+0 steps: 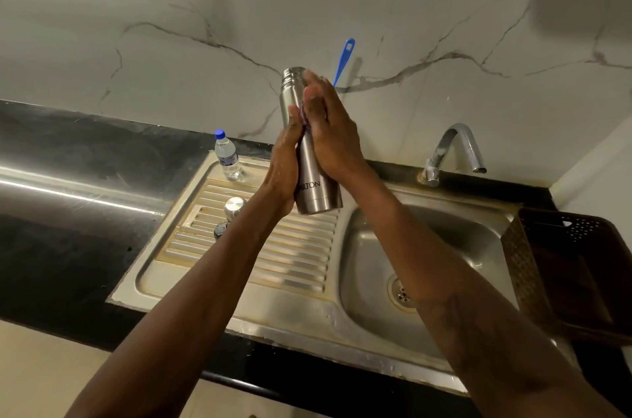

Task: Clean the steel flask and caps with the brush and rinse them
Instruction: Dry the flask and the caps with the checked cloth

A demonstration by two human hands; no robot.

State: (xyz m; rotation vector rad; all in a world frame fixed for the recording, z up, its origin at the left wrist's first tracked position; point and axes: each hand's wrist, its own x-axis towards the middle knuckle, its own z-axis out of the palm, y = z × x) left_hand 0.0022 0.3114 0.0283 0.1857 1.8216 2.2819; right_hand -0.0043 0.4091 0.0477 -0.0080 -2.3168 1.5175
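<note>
Caps (235, 206) sit on the drainboard (290, 256), left of the basin (455, 239).

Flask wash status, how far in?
Done: the steel cap and smaller cap are off, lying on the drainboard. In hand: the left hand grips the steel flask while the right hand holds the brush against its outside. Left: probably scrubbing the caps and all rinsing; no water visibly runs from the tap.

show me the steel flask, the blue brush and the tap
steel flask (319, 193): head view, lower body by the logo
blue brush (344, 60): head view, upper handle
tap (473, 150): head view, downturned spout
</note>
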